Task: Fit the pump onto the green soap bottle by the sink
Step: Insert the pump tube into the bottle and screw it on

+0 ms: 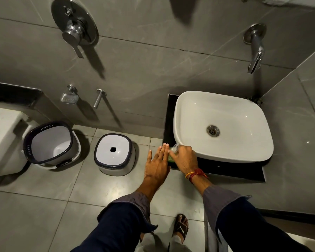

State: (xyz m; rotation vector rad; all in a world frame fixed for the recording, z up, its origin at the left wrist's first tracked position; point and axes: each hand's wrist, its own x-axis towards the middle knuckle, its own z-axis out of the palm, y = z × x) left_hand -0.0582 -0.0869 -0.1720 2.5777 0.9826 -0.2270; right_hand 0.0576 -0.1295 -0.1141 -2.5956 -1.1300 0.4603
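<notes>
The green soap bottle [170,157] stands on the black counter [225,170] at the front left corner of the white sink [222,124]; only a sliver of green shows between my hands. My right hand [185,157] is closed over the pale pump top [176,147] on the bottle. My left hand [157,164] lies flat against the bottle's left side with fingers straight and together. Most of the bottle and the pump are hidden by both hands.
A wall tap [255,50] hangs above the sink. On the floor to the left stand a white stool [114,154] and a tilted bucket [51,142], with a toilet [4,139] at the far left. My sandalled foot [181,228] is below.
</notes>
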